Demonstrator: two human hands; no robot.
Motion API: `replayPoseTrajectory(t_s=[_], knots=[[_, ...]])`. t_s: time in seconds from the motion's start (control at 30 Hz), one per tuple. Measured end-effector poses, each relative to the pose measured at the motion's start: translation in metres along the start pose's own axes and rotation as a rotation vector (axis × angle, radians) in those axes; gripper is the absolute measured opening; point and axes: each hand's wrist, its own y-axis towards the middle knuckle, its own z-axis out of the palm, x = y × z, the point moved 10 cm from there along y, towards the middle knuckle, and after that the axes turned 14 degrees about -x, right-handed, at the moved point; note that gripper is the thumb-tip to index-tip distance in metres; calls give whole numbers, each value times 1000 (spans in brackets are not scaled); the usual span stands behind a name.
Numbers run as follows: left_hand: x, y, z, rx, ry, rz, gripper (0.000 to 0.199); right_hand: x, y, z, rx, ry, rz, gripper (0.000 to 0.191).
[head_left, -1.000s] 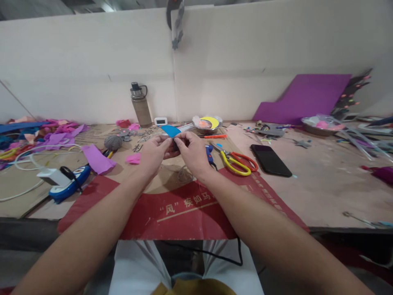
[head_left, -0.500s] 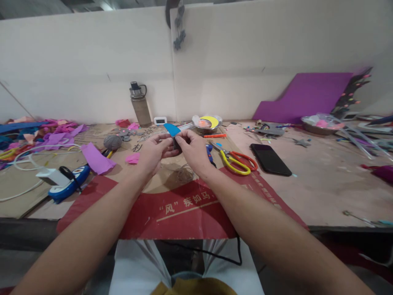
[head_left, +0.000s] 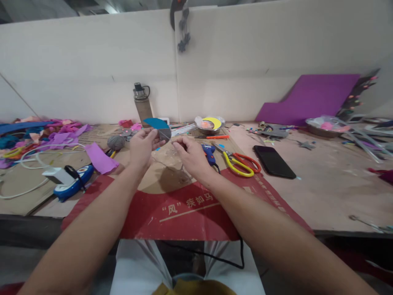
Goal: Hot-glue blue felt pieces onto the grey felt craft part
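Note:
My left hand [head_left: 143, 147] is closed on a rounded felt piece [head_left: 157, 123], blue along the top and grey below, held up above the table. Close by on the right, my right hand [head_left: 188, 153] pinches a thin thread [head_left: 168, 167] that runs near the felt piece; the exact grip point is too small to make out. Loose loops of this thread lie on the brown and red paper [head_left: 190, 227] beneath my hands. Just right of my right hand is a blue glue gun [head_left: 209, 154], beside scissors [head_left: 236, 162] with yellow and orange handles.
A black phone [head_left: 274, 162] lies to the right. Behind stand a bottle [head_left: 143, 107] and a bowl [head_left: 199, 130] with a yellow crescent. On the left are a blue power strip [head_left: 73, 183], white cables, grey yarn [head_left: 116, 142] and colourful felt scraps [head_left: 58, 139].
My hands have moved apart. The felt piece has shifted left in my left hand, showing its grey part, while my right hand has drawn away from it with the thread.

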Motion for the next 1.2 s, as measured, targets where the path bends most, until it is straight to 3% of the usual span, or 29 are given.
replayPoseTrajectory(t_s=[0.13,0.3,0.67,0.8,0.9,1.0,1.1,1.2], knots=[[-2,23,-19,-106,-64,14,7,6,1,-1,39,83,68,21],[4,37,-32,-167,-79,-14,9,20,6,-10,62,348,190,21],[8,60,-67,-406,-209,-132,12,53,8,-42,126,626,173,26],[12,64,-66,-349,-264,-204,15,63,-2,-45,260,696,163,25],[16,63,-63,-326,-290,-250,16,58,-16,-35,429,568,194,36],[18,60,-56,-297,-289,-275,14,38,-23,-24,525,158,131,50],[17,56,-47,-248,-296,-298,13,17,-8,-36,328,-293,-28,42],[18,47,-36,-200,-318,-345,12,1,5,-47,136,-374,-29,32]])
